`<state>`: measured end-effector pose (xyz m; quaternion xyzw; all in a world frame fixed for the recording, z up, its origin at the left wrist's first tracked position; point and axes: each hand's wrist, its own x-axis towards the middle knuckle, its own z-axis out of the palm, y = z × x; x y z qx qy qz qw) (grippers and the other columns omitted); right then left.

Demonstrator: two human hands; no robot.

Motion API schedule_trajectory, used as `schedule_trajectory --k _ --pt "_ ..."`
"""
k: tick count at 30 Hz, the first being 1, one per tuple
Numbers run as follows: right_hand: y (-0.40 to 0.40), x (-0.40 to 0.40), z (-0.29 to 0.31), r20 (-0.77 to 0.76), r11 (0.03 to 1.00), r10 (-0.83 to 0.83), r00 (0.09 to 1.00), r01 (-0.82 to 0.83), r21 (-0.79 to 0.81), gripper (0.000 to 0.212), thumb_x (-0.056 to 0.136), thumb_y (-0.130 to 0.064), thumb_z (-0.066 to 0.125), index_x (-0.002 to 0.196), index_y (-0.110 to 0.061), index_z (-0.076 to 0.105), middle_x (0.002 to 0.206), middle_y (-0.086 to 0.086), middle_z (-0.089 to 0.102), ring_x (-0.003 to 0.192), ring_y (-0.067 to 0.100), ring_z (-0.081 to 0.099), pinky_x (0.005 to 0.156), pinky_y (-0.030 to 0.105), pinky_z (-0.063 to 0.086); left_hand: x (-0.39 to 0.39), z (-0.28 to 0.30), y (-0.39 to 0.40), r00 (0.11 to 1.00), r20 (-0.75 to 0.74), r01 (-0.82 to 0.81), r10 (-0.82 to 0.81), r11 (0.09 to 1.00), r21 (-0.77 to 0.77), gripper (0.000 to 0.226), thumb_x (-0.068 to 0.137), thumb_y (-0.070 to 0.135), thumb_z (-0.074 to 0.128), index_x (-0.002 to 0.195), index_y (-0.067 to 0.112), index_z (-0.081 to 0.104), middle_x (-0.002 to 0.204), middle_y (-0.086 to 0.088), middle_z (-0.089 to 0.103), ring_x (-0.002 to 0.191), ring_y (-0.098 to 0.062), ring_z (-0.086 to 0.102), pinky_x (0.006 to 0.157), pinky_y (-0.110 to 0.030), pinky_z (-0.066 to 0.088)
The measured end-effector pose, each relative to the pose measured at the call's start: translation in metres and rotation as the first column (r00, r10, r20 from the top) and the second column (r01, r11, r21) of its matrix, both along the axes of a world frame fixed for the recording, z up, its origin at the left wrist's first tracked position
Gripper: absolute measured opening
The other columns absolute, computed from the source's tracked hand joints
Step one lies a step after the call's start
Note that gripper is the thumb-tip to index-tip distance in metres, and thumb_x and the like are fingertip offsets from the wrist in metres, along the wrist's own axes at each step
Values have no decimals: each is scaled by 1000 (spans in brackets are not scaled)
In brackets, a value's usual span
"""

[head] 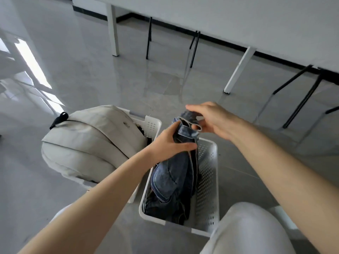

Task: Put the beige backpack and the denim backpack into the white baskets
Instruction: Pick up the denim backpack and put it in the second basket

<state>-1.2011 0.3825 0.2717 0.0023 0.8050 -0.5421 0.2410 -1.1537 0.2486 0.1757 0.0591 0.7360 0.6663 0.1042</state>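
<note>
The denim backpack (172, 182) stands on end inside the right white basket (208, 180), its lower part down in the basket and its top sticking out above the rim. My left hand (170, 142) grips the backpack's upper left side. My right hand (211, 120) holds the top edge of the denim from the right, fingers curled on the fabric. The beige backpack (88, 140) lies across the left white basket (151, 125), bulging over its rim and hiding most of it.
Both baskets sit side by side on a glossy grey tiled floor. White table legs (238, 68) and thin black chair or stand legs (300, 99) stand beyond them. My knee in light trousers (247, 230) is at the lower right, beside the right basket.
</note>
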Motion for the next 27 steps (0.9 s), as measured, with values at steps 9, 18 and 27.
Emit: schedule_trajectory --k 9,18,27 --pt "-10 1 -33 -30 933 333 943 -324 154 20 94 -24 52 108 -15 63 100 -3 61 93 10 53 87 28 39 7 1 -47 941 129 -331 312 927 175 20 95 16 57 93 3 72 94 -11 75 85 -21 71 80 -35 58" --pt "4 28 -104 -2 924 276 961 -265 276 17 79 -11 61 95 -8 67 80 4 71 82 22 68 79 33 54 1 3 -91 846 267 -513 462 842 167 15 92 18 60 87 9 70 81 -6 77 75 -20 73 64 -28 58" --pt "58 16 -91 -154 802 -11 988 101 589 18 92 -19 42 80 -8 49 83 16 54 80 29 54 59 30 37 -6 -26 -125 638 468 -735 612 665 133 10 90 18 63 85 10 63 84 -9 68 74 -22 65 63 -33 52"
